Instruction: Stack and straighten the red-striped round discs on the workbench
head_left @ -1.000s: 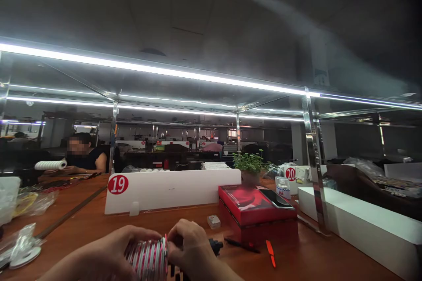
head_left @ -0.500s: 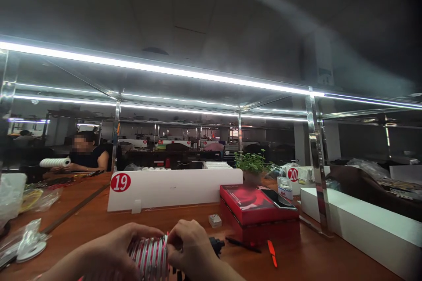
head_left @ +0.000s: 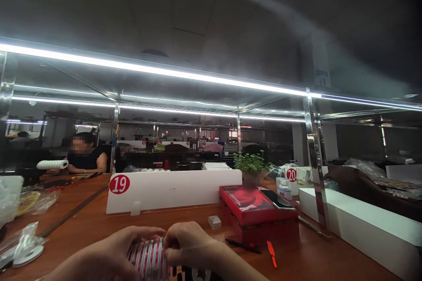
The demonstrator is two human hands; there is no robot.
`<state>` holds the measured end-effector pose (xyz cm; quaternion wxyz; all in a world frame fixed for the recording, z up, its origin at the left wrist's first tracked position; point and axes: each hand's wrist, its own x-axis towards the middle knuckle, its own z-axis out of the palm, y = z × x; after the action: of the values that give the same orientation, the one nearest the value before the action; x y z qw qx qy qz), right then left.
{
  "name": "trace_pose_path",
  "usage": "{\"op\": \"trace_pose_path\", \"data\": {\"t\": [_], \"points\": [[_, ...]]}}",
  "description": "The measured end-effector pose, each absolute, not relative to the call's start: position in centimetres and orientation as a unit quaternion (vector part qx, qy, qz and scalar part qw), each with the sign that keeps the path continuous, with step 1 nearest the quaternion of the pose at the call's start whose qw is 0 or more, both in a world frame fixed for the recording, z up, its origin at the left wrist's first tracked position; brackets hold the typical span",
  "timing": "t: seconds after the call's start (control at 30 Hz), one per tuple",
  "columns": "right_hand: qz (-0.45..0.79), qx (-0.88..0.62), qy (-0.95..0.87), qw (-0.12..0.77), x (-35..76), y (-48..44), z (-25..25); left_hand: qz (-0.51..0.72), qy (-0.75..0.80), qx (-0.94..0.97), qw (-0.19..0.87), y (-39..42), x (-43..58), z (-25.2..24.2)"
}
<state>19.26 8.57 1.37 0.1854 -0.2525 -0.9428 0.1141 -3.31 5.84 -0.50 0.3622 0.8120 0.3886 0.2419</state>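
Item one, at the near edge of the frame: my left hand (head_left: 130,248) and my right hand (head_left: 189,243), both closed on a roll of pink and silver banded strip (head_left: 148,260). My left fingers (head_left: 145,232) curl over the roll from the left, and my right fingers (head_left: 173,239) clasp its right end, so it sits gripped between the two hands, its lower part cut off by the frame. Below my right hand, a dark patterned object (head_left: 194,274), too cropped to identify. On the reddish-brown wooden bench (head_left: 79,215), to the right of my hands: a small clear cube (head_left: 214,222), a black pen (head_left: 242,246) and an orange-red blade-shaped piece (head_left: 271,253). Further right, a red box (head_left: 253,204) with a black phone (head_left: 277,199) lying on its lid. Far of these, a potted green plant (head_left: 250,162) and a clear cup (head_left: 283,188). Straight ahead, a white divider (head_left: 171,193) with a red disc numbered 19 (head_left: 119,184). Near left, plastic bags (head_left: 28,243) and a white tub (head_left: 9,197). Right, a long white panel (head_left: 359,228) beside a chrome shelf post (head_left: 316,162). Far left, a seated person (head_left: 87,162) with a white roll (head_left: 52,164).
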Motion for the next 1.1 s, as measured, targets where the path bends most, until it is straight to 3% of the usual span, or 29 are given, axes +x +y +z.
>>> {"op": "trace_pose_path", "data": {"t": [0.27, 0.67, 0.93, 1.1], "points": [[-0.065, -0.197, -0.959, 0.192, 18.5, 8.5, 1.2, 0.230, 0.392, 0.817, 0.355, 6.2, -3.5, -0.8], [-0.041, -0.183, -0.963, 0.193, 18.8, 8.6, 1.2, 0.228, 0.379, 0.812, 0.381, 5.6, -2.9, 0.0], [-0.190, -0.162, -0.958, 0.141, 18.0, 8.2, 1.2, 0.228, 0.402, 0.809, 0.363, 5.6, -3.4, -0.2], [-0.260, -0.168, -0.928, 0.205, 17.8, 8.4, -0.5, 0.222, 0.419, 0.818, 0.327, 5.5, -3.5, -0.1]]}}
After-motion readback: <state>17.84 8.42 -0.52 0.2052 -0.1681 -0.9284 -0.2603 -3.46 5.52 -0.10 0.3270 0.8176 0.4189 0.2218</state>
